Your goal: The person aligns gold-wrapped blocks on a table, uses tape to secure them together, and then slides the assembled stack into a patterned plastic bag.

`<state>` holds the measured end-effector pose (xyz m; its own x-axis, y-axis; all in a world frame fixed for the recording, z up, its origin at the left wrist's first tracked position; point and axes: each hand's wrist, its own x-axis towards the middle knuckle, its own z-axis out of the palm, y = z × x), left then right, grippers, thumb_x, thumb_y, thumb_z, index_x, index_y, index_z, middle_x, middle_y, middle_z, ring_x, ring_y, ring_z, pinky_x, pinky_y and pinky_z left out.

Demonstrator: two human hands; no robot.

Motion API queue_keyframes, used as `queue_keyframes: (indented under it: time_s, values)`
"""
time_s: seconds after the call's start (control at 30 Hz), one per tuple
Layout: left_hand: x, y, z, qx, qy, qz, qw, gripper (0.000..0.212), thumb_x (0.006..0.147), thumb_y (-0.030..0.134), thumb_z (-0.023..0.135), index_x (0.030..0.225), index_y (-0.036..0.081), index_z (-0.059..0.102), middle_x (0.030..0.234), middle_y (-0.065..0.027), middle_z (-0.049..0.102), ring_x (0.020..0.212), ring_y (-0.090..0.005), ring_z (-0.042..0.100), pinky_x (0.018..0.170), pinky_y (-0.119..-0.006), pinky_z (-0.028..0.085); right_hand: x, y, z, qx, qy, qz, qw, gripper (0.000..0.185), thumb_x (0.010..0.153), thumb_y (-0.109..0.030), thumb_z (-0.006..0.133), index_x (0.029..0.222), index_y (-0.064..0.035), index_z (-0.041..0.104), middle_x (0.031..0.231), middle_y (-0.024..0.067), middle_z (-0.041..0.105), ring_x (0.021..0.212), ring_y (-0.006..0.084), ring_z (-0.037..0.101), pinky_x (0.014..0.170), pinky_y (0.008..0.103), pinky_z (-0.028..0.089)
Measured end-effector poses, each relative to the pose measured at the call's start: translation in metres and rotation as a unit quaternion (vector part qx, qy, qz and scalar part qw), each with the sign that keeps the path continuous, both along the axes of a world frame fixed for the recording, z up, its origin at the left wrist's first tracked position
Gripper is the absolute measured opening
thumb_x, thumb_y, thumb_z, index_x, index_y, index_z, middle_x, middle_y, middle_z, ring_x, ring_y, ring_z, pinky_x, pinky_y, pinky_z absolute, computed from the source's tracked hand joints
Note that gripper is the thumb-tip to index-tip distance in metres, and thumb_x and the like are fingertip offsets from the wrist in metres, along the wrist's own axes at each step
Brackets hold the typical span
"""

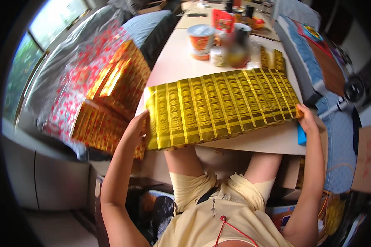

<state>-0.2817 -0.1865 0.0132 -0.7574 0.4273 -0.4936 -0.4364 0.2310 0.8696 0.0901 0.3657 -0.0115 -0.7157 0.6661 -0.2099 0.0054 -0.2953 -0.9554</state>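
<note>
A long, flat gold foil piece (218, 108) with embossed rows and ribbed strips stretches between my two hands. My left hand (137, 126) grips its left end. At the other end, my right hand (307, 117) holds the right edge, fingers curled around the corner. The piece is tilted above the near part of the white table (250, 143), its right end farther from me than its left. Its underside is mostly hidden. Close to my right hand, a blue object (301, 136) shows at the table's edge.
Stacked gold-and-red foil pieces (111, 108) lie left on red-patterned plastic (68, 95). Across the table stand a lidded tub (200, 43), a small white jar (216, 56), a red packet (222, 21) and two narrow gold strips (278, 58). A blue-cushioned bench (340, 148) runs along the right.
</note>
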Motion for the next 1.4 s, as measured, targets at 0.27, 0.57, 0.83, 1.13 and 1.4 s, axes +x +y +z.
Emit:
queue_keyframes:
  time_s: [0.27, 0.57, 0.83, 1.13, 1.4]
  values:
    - [0.024, 0.018, 0.01, 0.02, 0.045, 0.031, 0.998, 0.038, 0.095, 0.034, 0.054, 0.116, 0.003, 0.059, 0.105, -0.0091, 0.066, 0.084, -0.0174, 0.065, 0.069, -0.031, 0.05, 0.007, 0.024, 0.008, 0.116, -0.119, 0.05, 0.985, 0.035, 0.096, -0.018, 0.052, 0.127, -0.0026, 0.052, 0.109, 0.0066, 0.063, 0.098, 0.0168, 0.061, 0.084, 0.0302, 0.048]
    - [0.008, -0.019, 0.005, 0.064, 0.305, 0.206, 0.927, 0.049, 0.097, 0.026, 0.054, 0.134, -0.003, 0.042, 0.127, -0.0105, 0.052, 0.113, -0.021, 0.054, 0.094, -0.034, 0.045, 0.074, -0.07, 0.013, 0.493, -0.237, -0.27, 0.792, 0.082, 0.079, -0.042, 0.072, 0.139, 0.0004, 0.036, 0.133, 0.0241, 0.048, 0.123, 0.035, 0.048, 0.102, 0.0412, 0.039]
    - [0.211, 0.118, 0.056, 0.228, 0.428, -0.219, 0.847, 0.029, 0.091, 0.002, 0.044, 0.118, 0.0, 0.054, 0.115, -0.0106, 0.058, 0.099, -0.0174, 0.059, 0.085, -0.031, 0.048, 0.09, -0.108, -0.008, 0.41, -0.368, -0.288, 0.783, 0.062, 0.071, -0.026, 0.075, 0.124, -0.0059, 0.049, 0.12, 0.0185, 0.057, 0.111, 0.0341, 0.055, 0.094, 0.0414, 0.044]
    - [0.321, 0.247, -0.031, 0.199, -0.115, -0.402, 0.886, 0.034, 0.101, 0.024, 0.043, 0.124, 0.001, 0.054, 0.118, -0.012, 0.061, 0.107, -0.0214, 0.06, 0.093, -0.036, 0.048, 0.099, -0.171, -0.023, 0.401, -0.21, -0.27, 0.85, 0.046, 0.076, -0.026, 0.075, 0.112, -0.0099, 0.051, 0.1, 0.0125, 0.057, 0.092, 0.0287, 0.055, 0.08, 0.0398, 0.046]
    - [0.366, 0.331, -0.016, 0.125, -0.347, -0.374, 0.851, 0.042, 0.101, 0.031, 0.031, 0.125, 0.001, 0.052, 0.122, -0.0156, 0.06, 0.11, -0.0272, 0.059, 0.098, -0.038, 0.045, 0.116, -0.127, 0.008, 0.105, -0.172, -0.139, 0.97, 0.03, 0.093, -0.034, 0.059, 0.097, -0.0045, 0.064, 0.09, 0.0015, 0.065, 0.078, 0.005, 0.053, 0.065, 0.0226, 0.042]
